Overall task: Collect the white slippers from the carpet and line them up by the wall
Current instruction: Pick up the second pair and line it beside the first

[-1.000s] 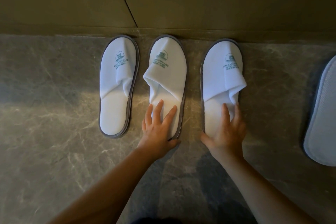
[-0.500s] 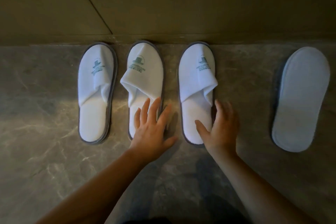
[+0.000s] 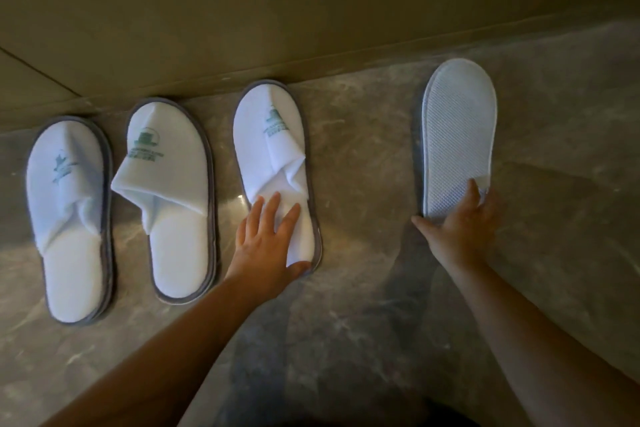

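You get a dim, soft frame: faint glare on the marble floor (image 3: 346,156), arm shadows below, wide-angle bending at edges.

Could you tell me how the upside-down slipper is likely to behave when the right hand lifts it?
The overturned slipper looks thin and flat, so probably light and bendy. Its dotted sole suggests grip rather than sliding. The right hand holds only the heel, so the toe may droop.

Three white slippers (image 3: 173,204) lie toe-first at the floor's (image 3: 363,156) wall edge, uppers showing green logos. The left hand (image 3: 268,246) lies flat, fingers spread, on the heel of the third slipper (image 3: 273,152). The right hand (image 3: 460,222) grips the heel of a fourth slipper (image 3: 459,135), sole-up, well apart
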Motion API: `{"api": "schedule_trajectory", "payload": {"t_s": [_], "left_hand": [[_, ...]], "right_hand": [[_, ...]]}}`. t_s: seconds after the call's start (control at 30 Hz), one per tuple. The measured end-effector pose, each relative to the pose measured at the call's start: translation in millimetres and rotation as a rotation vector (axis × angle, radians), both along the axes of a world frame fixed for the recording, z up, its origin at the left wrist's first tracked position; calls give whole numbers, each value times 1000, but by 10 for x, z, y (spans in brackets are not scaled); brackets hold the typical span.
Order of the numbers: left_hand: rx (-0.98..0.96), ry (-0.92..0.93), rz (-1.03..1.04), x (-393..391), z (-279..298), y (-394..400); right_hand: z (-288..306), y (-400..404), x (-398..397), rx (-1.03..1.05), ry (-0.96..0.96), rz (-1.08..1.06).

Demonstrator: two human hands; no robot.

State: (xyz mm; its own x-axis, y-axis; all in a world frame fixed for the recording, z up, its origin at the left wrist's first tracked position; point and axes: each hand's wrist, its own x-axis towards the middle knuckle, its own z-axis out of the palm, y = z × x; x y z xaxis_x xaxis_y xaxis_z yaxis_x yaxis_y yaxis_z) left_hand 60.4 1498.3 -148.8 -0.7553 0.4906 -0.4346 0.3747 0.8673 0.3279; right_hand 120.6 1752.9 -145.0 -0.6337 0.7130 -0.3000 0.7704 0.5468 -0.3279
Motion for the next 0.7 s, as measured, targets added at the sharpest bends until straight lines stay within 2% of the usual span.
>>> {"api": "schedule_trajectory", "payload": {"t_s": [0.17,0.23,0.3,0.37,0.43,0.57,0.7], "left_hand": [[-3,24,31,16,7,49],[-6,27,44,16,17,59],[-22,25,37,7,28,60],[-31,27,32,2,32,62],[-33,37,33,5,33,70],[-30,47,41,10,38,79],[-39,31,40,5,47,83]], "right_hand": [[85,-117,25,-175,303,-31],[127,-283,71,-333,415,-10],[165,-424,115,-532,459,-8],[181,-471,160,-624,478,-16],[211,-434,204,-574,516,-45],[229,-238,262,-278,466,-106],[185,-62,248,-199,359,-150]]}}
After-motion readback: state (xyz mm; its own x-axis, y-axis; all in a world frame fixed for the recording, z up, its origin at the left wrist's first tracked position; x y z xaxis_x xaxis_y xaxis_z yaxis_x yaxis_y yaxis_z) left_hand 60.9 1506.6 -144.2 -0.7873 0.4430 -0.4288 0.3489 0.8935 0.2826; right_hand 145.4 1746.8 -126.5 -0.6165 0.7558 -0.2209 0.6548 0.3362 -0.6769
